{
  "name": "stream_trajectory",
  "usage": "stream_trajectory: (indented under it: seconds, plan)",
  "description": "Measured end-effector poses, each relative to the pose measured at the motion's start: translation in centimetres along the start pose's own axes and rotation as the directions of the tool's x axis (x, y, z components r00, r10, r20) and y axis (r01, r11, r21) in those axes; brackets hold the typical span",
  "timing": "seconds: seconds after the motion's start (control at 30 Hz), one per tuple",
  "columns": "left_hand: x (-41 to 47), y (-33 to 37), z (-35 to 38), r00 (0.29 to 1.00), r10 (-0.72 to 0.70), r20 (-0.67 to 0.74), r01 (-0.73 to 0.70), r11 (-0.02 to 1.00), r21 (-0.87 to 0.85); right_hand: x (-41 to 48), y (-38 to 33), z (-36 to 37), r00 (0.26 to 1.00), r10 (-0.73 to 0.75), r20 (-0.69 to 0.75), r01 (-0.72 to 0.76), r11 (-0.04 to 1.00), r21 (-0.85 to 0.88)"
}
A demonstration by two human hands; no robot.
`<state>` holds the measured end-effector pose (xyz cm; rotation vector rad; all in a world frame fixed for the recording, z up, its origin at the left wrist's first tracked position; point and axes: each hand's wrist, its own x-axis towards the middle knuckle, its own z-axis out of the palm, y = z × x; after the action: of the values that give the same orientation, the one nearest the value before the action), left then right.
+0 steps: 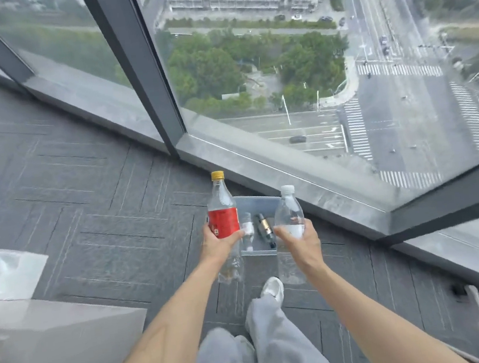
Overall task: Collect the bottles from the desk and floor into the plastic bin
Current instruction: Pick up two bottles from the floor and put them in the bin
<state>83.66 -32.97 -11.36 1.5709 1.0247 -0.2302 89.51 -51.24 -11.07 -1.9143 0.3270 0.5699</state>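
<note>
**Two bottles held above a plastic bin by a high window**

Seen from the wearer's head, looking down past two bare forearms. The left hand grips a clear bottle with a red label and a yellow cap, its fingers and thumb wrapped round the body at the lower edge of the label. The right hand grips a clear bottle with a white cap in the same way, fingers curled round its middle.

The two bottles lie nearly parallel. Each has its long axis running away from the person, with the cap at the far end, towards the window, and the base at the near end, towards the feet. Both look empty or almost so.

Between and below the two hands sits the plastic bin, pale and translucent, on the grey carpet beside the window ledge. The red-labelled bottle hangs over the bin's left edge and the white-capped one over its right edge.

Two smaller bottles already lie in the bin, side by side: a small clear bottle with a white label, and a dark bottle with a gold band. Both have their long axes running roughly near to far; the dark one is slightly slanted. Which way their caps point is too blurred to tell.

Below the hands are grey trousers and a white shoe stepping towards the bin. A pale desk fills the lower left corner. Through the window, trees, roads and pedestrian crossings lie far below.
</note>
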Motion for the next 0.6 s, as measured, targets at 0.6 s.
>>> stream_trajectory:
  seconds: [0.6]
  plan:
    - [33.9,-12.2,5.5,0.963,-0.258,0.081,0.234,0.945,0.23,23.4,11.0,14.5,0.977,0.214,-0.002,-0.213,0.972,-0.096]
